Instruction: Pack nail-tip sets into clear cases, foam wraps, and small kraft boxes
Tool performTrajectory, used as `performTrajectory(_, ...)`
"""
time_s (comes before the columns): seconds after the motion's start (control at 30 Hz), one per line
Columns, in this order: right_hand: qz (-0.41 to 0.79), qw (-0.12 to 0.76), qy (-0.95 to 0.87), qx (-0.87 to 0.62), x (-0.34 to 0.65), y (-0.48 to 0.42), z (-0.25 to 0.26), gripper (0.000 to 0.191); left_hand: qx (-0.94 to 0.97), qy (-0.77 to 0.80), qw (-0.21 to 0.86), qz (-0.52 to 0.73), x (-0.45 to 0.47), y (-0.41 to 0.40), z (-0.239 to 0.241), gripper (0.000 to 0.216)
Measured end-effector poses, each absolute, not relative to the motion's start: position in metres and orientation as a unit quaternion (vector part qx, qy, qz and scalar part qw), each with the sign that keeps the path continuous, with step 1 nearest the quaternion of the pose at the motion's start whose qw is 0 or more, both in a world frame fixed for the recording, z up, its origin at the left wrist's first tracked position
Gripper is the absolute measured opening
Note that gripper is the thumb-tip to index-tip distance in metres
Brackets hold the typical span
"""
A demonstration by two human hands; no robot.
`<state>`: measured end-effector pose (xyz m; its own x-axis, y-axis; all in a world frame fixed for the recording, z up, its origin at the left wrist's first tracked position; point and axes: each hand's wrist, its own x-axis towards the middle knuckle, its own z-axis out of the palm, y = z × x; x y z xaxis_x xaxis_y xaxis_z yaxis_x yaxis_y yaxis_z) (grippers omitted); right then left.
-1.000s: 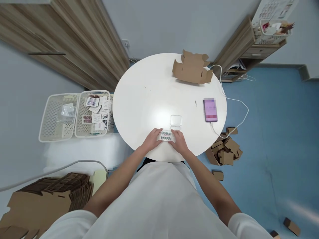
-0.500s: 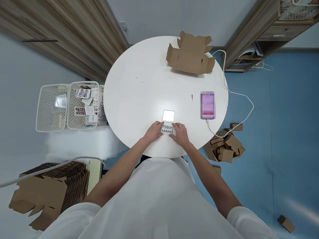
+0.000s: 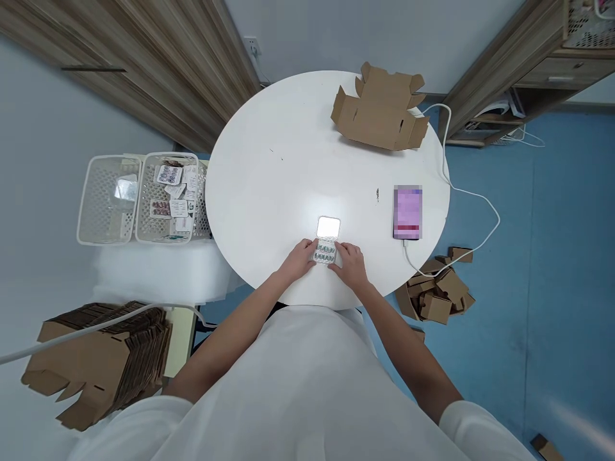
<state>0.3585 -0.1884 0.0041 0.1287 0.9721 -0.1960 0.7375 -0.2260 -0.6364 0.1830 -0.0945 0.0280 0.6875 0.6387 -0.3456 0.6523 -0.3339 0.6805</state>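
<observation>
On the near part of the white table lies a small clear plastic case [image 3: 325, 252]. Its bright lid [image 3: 328, 228] is folded open away from me. Two rows of shiny greenish oval pieces, looking like press-on nails, sit inside. My left hand [image 3: 300, 257] grips the case's left edge between thumb and fingers. The right edge is held the same way by my right hand [image 3: 352, 264]. Both hands rest low over the tabletop, one on either side of the case.
An unfolded cardboard box [image 3: 382, 109] lies at the table's [image 3: 250, 192] far right. Nearer stands a tablet [image 3: 407, 212] with a white cable [image 3: 473, 191]. White baskets [image 3: 139, 221] with packets are at left, above stacked flat cardboard [image 3: 91, 358]. Small boxes [image 3: 436, 307] lie on the floor.
The whole view has shifted slightly, so the table and things on it appear a little further right. Both hands keep their hold on the open case.
</observation>
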Motion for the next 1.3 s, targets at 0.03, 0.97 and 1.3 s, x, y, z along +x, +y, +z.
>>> performTrajectory(0.03,0.297,0.199,-0.59,-0.724,0.359,-0.189,0.005,0.064,0.815,0.398,0.422,-0.01,0.183,-0.095,0.029,0.068)
performTrajectory(0.97,0.516,0.39,-0.292,-0.704,0.318,-0.199,0.039,0.04,0.484,0.503,0.706,0.119,0.145,-0.113,0.034,0.038)
performTrajectory(1.3,0.586,0.459,-0.153,-0.65,0.332,-0.177,0.06,0.038,0.483,0.432,0.753,0.114,0.138,-0.1,0.057,0.041)
